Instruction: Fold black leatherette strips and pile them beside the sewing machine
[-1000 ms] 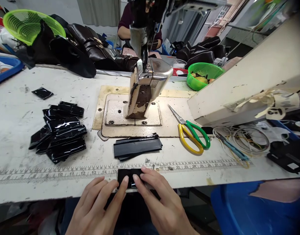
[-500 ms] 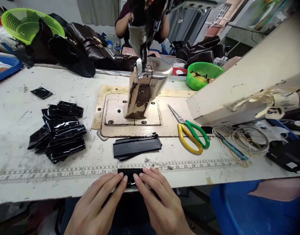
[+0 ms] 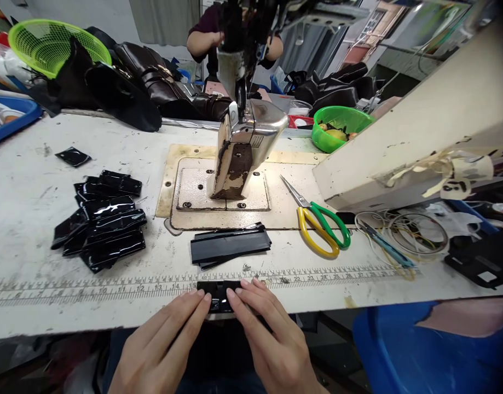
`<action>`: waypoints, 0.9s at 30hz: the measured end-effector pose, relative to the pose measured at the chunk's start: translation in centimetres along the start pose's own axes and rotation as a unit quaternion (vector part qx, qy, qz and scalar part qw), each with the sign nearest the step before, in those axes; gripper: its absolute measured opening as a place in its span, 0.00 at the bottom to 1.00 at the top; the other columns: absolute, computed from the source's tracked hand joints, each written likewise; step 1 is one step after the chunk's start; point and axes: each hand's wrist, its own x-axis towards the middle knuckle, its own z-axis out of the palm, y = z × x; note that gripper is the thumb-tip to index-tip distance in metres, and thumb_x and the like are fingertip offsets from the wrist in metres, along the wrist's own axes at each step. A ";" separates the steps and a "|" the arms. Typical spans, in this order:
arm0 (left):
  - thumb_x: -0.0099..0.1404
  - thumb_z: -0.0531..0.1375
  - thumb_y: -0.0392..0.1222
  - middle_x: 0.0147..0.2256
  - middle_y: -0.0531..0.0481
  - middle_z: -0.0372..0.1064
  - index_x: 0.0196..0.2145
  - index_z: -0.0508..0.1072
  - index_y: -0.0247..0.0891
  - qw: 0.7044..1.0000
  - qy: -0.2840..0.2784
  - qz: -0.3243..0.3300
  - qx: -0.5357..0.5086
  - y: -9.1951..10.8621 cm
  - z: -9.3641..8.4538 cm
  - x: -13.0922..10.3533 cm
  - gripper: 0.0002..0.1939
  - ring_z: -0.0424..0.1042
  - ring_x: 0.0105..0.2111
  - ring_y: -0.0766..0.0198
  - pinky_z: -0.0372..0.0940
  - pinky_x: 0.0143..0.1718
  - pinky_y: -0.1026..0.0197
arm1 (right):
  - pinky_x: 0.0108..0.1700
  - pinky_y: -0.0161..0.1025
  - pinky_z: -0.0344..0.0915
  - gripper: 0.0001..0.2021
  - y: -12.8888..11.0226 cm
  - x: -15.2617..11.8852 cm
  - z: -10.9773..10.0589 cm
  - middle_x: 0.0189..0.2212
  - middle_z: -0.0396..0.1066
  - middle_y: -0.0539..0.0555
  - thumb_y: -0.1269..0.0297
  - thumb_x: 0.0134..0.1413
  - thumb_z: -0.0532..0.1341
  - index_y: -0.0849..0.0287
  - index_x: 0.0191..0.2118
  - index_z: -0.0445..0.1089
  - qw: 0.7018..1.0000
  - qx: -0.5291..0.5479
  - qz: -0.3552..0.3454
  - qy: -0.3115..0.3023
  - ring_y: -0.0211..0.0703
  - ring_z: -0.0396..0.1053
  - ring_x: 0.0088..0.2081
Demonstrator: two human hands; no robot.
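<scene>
A small glossy black piece [image 3: 219, 295] lies at the table's front edge, over the printed ruler [image 3: 123, 291]. My left hand [image 3: 165, 334] presses its fingertips on the left end of that piece, and my right hand [image 3: 271, 334] does the same on the right end. Both hands have their fingers close together; the underside of the piece is hidden. Just beyond rests a stack of flat dark strips [image 3: 230, 246]. To the left is a heap of glossy black pieces [image 3: 111, 224], with a single black piece [image 3: 73, 157] behind it.
The sewing machine post [image 3: 238, 158] rises mid-table. Scissors with yellow and green handles [image 3: 325, 230], coiled cord [image 3: 417, 232] and the machine's body [image 3: 399, 120] are at the right. Brown bags [image 3: 148, 76], a green bowl [image 3: 333, 131] and a person's arm [image 3: 204, 44] are behind.
My fingertips have shifted slightly on the black piece, and a little more of its middle shows between them. The view has moved a little. The person's arms behind have shifted slightly.
</scene>
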 end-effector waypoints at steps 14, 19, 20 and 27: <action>0.71 0.51 0.28 0.65 0.41 0.62 0.63 0.66 0.27 0.996 -0.053 0.052 0.039 -0.7 0.3 -0.1 0.24 0.60 0.66 0.55 0.62 0.65 0.57 | 0.62 0.48 0.70 0.20 0.0 0.0 0.0 0.45 0.77 0.60 0.82 0.66 0.51 0.66 0.57 0.72 0.999 -0.025 -0.018 -0.013 0.46 0.72 0.57; 0.72 0.51 0.28 0.64 0.41 0.63 0.63 0.66 0.28 0.997 -0.047 0.050 0.040 -0.5 0.2 -0.2 0.23 0.61 0.65 0.54 0.63 0.64 0.57 | 0.63 0.47 0.69 0.20 0.0 0.1 -0.3 0.45 0.77 0.59 0.81 0.66 0.51 0.65 0.58 0.71 0.999 -0.020 -0.014 -0.023 0.46 0.72 0.57; 0.72 0.51 0.28 0.64 0.41 0.63 0.63 0.66 0.28 0.997 -0.043 0.049 0.042 -0.5 0.2 -0.2 0.23 0.61 0.65 0.54 0.64 0.63 0.57 | 0.63 0.47 0.68 0.20 0.0 0.1 -0.3 0.45 0.77 0.59 0.81 0.66 0.52 0.65 0.58 0.72 0.999 -0.020 -0.014 -0.021 0.46 0.72 0.57; 0.72 0.50 0.29 0.63 0.41 0.65 0.61 0.68 0.28 0.995 -0.033 0.058 0.069 -0.6 0.6 -0.1 0.22 0.64 0.63 0.55 0.64 0.63 0.57 | 0.64 0.44 0.68 0.20 -0.2 0.3 -0.5 0.47 0.77 0.60 0.80 0.68 0.50 0.68 0.58 0.71 0.998 -0.034 -0.023 -0.053 0.47 0.70 0.59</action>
